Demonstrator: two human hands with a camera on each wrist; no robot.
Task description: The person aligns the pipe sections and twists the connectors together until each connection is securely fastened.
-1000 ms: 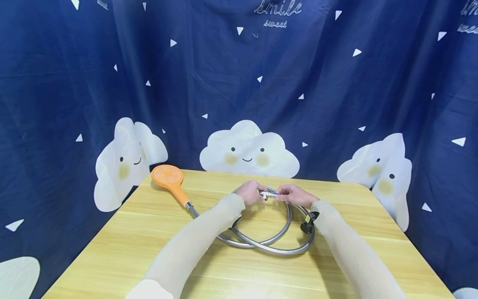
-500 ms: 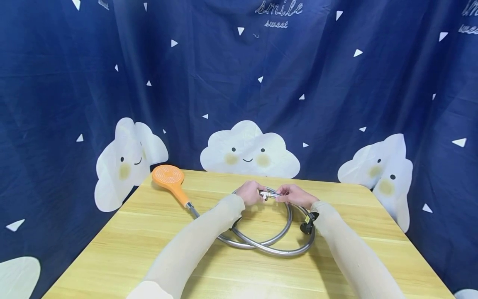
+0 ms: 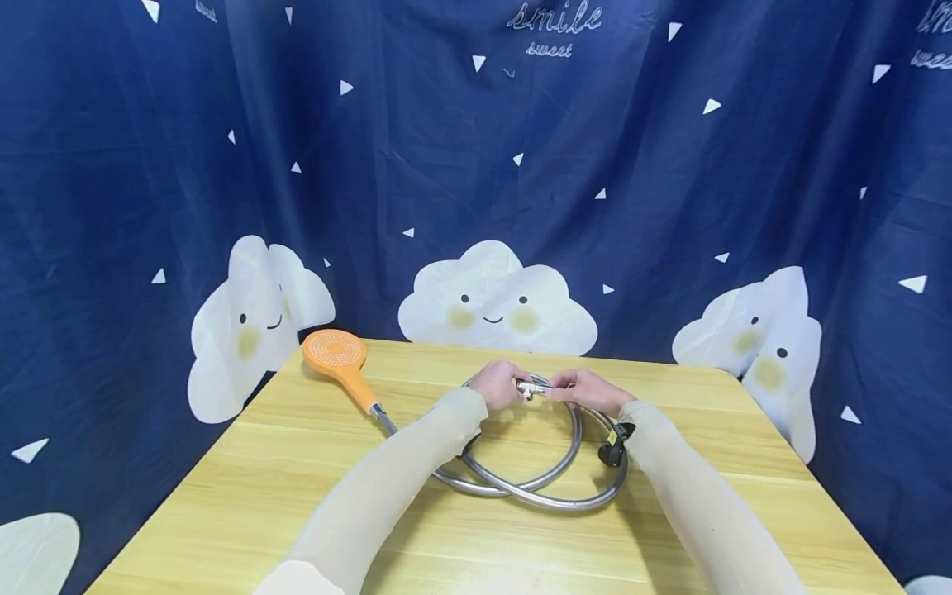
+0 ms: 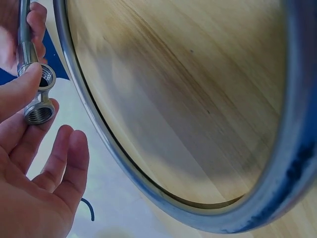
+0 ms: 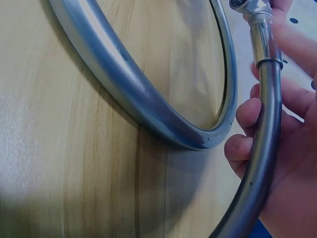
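My left hand [image 3: 497,384] pinches a small metal pipe fitting [image 4: 39,115] between thumb and fingers. Two threaded openings show on the fitting in the left wrist view. A grey metallic shower hose [image 3: 558,502] is joined to the fitting by its chrome end nut [image 5: 264,42]. With thumb and fingers, my right hand [image 3: 592,391] grips the hose end at the nut; in the right wrist view its lower fingers curl round the hose. The hose loops over the table and crosses itself. At its other end lies an orange shower head [image 3: 335,351], spray face up.
A light wooden table [image 3: 669,512] bears everything. Behind it and on both sides hangs a dark blue curtain [image 3: 446,149] with clouds and triangles. A black wrist camera [image 3: 613,448] sits on my right wrist, close to the hose loop.
My right fingertips have shifted slightly leftward at the hose's end nut. The left hand, the hose loop and the shower head look the same.
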